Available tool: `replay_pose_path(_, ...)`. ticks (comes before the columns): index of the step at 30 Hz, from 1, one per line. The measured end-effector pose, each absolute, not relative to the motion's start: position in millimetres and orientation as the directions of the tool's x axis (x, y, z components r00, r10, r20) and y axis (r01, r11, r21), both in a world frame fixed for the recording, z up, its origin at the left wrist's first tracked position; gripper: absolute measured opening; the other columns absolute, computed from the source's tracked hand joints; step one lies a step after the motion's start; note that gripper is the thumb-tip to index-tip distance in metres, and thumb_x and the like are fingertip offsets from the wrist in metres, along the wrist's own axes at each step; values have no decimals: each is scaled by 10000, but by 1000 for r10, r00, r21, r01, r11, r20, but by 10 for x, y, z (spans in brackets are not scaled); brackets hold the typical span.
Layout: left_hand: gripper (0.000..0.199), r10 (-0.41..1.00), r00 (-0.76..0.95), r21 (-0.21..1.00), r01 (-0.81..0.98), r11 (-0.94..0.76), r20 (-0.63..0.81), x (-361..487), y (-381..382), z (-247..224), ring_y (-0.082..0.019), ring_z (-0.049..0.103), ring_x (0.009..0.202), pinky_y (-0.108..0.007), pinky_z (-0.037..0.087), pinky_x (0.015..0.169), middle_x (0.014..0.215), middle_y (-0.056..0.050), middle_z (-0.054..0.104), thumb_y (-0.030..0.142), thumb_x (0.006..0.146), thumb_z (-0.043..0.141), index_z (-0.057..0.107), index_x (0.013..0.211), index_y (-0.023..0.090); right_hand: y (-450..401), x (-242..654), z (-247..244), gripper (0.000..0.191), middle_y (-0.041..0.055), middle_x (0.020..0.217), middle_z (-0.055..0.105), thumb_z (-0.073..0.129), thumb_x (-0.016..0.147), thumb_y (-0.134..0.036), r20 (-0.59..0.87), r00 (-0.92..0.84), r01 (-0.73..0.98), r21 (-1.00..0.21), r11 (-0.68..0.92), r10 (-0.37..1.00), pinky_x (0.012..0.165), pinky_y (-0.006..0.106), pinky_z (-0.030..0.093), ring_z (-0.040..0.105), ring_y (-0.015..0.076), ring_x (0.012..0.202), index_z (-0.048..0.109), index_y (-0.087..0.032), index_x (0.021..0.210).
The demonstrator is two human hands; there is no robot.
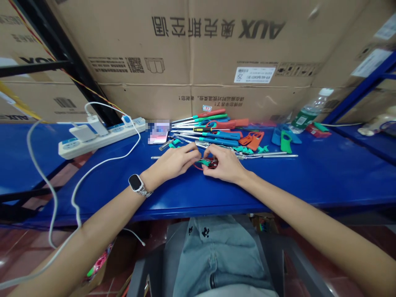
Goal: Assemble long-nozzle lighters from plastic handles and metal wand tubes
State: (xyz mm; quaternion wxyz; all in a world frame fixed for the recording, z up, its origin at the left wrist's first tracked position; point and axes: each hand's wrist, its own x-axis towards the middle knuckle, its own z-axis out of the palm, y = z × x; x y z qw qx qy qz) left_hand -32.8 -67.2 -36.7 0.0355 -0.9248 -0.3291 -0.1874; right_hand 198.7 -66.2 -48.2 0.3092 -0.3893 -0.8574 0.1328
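L hand [181,159], R hand [225,163] on green pc. [204,162]

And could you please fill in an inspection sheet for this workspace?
Surface: glossy blue tabletop, in use.
Job's things: small red part and green piece between the hands.
Clutter: long-nosed lighters heaped behind the hands; orange cutout and bottle to their right.
Hands: right hand has its fingers around the red part; left hand is at the green piece, exact grip hidden.
Cables: white cable runs from the power strip past the front edge.
Surroundings: cartons behind, printed upside down.
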Motion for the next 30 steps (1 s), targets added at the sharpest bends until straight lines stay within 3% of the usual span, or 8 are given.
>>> replay_pose_path(6,226,617,711,172,598,-783,337,-331,-667,-365,-173,609,773,-311,501,684,1051,-75,621,274,1097,394,596,1024,204,-667,1987,-480,69,22,974,707,652,821,-259,443,-535,566,-444,694,720,708,313,427,616,169,774,594,-229,844)
replay_pose_path(11,118,593,684,307,508,-805,424,-317,-649,-407,-197,648,943,-335,553,830,1076,-86,640,190,1020,487,578,1095,183,-656,1997,-479,98,20,966,721,675,812,-246,429,-522,571,-466,676,737,729,303,438,634,170,790,581,-221,799)
replay_pose_path(14,95,570,669,329,465,-822,477,-324,-626,-432,-183,644,921,-317,551,814,1026,-68,635,189,1023,506,580,1082,183,-642,2006,-482,107,25,981,734,693,794,-233,430,-502,582,-475,661,751,723,303,437,650,179,804,587,-221,802)
replay_pose_path(20,173,558,679,274,488,-828,476,-477,-587,-409,-191,636,920,-328,548,817,1048,-69,625,332,1027,627,648,1115,185,-625,2024,-477,119,19,966,737,709,795,-226,421,-474,587,-504,634,774,716,306,440,664,183,825,590,-227,793)
replay_pose_path(25,252,495,732,169,475,-863,469,-507,-573,-391,-184,657,887,-319,541,805,1019,-74,667,349,1091,527,721,1076,188,-610,2036,-494,117,10,932,731,712,788,-217,419,-472,578,-517,631,776,690,305,432,639,166,763,595,-228,794)
replay_pose_path(30,345,492,775,83,504,-860,396,-459,-598,-389,-181,681,880,-303,549,804,1012,-87,694,299,1127,407,725,1118,166,-631,2018,-472,93,8,873,742,710,801,-245,357,-484,667,-440,601,799,696,331,398,648,200,783,623,-236,833)
